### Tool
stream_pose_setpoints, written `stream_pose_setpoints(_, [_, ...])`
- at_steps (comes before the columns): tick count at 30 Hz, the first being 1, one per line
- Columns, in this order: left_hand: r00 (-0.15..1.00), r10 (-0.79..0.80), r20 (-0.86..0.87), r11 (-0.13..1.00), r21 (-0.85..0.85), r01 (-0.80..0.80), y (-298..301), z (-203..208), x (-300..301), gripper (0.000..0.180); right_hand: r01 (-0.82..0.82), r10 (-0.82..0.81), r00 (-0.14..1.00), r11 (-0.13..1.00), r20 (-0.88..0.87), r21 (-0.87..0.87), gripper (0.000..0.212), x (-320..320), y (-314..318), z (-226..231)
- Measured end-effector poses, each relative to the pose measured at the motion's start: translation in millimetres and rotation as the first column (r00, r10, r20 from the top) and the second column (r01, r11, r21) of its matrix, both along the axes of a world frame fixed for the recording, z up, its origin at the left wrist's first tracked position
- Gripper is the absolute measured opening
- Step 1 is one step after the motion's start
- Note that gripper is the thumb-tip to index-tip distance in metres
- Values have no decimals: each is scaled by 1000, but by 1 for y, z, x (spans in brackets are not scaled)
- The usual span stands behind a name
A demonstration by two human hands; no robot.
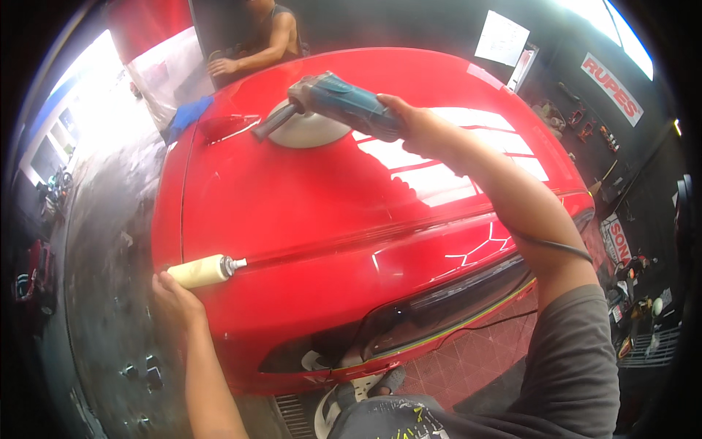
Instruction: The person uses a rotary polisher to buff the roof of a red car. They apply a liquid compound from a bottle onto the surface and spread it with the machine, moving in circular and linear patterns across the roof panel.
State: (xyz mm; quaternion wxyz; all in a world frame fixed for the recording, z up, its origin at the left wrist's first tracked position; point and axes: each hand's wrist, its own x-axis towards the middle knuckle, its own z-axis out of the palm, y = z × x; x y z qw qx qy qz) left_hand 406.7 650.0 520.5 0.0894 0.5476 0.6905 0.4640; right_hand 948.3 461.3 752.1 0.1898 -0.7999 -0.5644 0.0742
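My right hand point(418, 126) grips the rear of a blue-green electric polisher point(344, 102). Its white round pad point(307, 130) rests flat on the top of a glossy red car panel point(292, 197). A black side handle sticks out to the left of the polisher head. My left hand point(174, 301) holds a cream squeeze bottle point(199, 271) at the panel's left front edge, its nozzle pointing right along the panel seam. A black power cord point(563, 249) crosses my right forearm.
Another person's hand and arm point(245, 60) lean on the car's far edge, beside a blue cloth point(189, 115). Wet grey floor lies to the left. Tools hang on the dark wall at right. My sandalled foot point(362, 388) stands on red tiles below the car.
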Motion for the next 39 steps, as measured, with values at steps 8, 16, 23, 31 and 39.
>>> stream_pose_setpoints(8, [1000,10,15,999,33,-10,-15,15,12,86,133,-133,991,991,-1,13,105,51,-86,-2])
stream_pose_setpoints(16, [1000,19,13,1000,-7,-19,-15,24,15,84,544,-544,835,839,-87,-25,112,131,-214,9])
stream_pose_setpoints(23, [1000,16,-3,1000,-19,-16,-11,14,10,84,667,-662,739,745,-126,-6,112,150,-261,1])
stream_pose_setpoints(31, [1000,1,-28,1000,-31,-2,-9,13,6,84,361,-362,924,932,-120,-37,109,79,-214,-9])
stream_pose_setpoints(39, [998,62,-12,998,-11,-63,7,-3,-1,80,-20,25,997,997,-66,68,92,-21,-134,-31])
